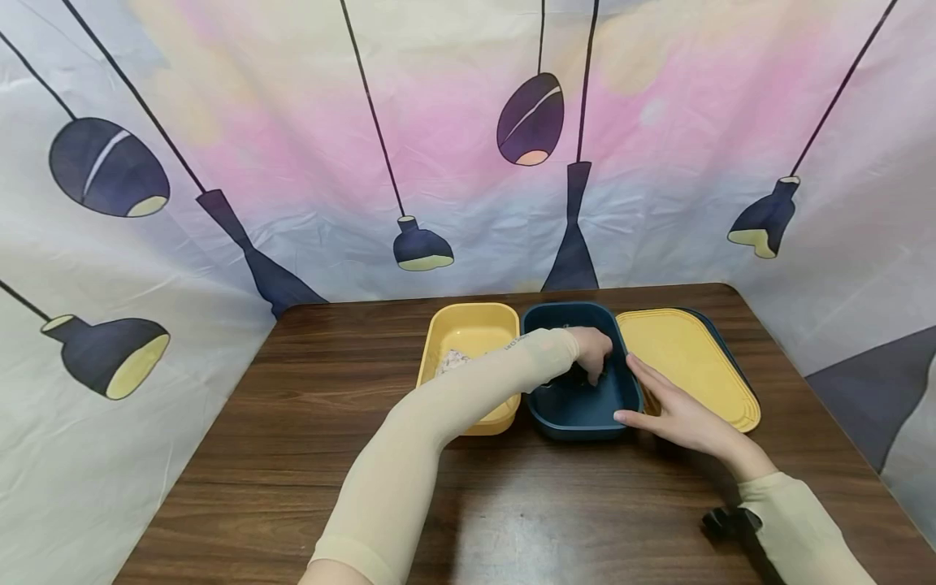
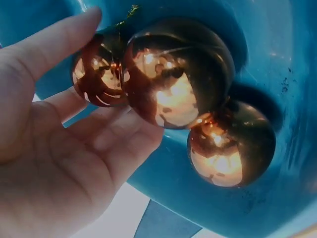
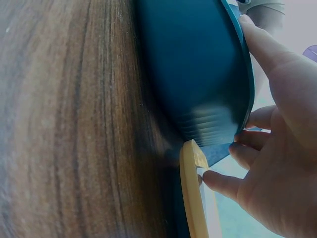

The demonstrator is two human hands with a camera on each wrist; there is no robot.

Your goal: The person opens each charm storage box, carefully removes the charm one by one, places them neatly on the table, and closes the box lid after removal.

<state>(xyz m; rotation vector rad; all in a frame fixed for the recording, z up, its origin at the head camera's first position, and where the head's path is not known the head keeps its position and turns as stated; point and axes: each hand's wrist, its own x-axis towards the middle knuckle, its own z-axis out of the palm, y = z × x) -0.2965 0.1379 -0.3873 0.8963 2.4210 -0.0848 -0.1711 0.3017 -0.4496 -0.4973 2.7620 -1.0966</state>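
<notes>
In the head view a dark blue plastic box (image 1: 585, 428) stands on the table, and my left hand (image 1: 594, 351) reaches down inside it. Three shiny gold baubles, one large (image 2: 178, 74) and two smaller, lie together in the left wrist view. My left thumb and fingers pinch the small bauble (image 2: 101, 74) on the left, while other fingertips lie against the underside of the large one. The other small bauble (image 2: 232, 146) is below right of it. My right hand (image 1: 676, 410) rests against the box's right side, its fingers spread and thumb at the near corner rim.
Left of the blue box stands a yellow box (image 1: 475, 319) with a pale patterned item (image 1: 453, 360) inside, partly behind my left sleeve. On the right lies a yellow lid (image 1: 683, 357) on top of a dark blue lid (image 1: 720, 345). A printed cloth hangs behind the table (image 1: 292, 455).
</notes>
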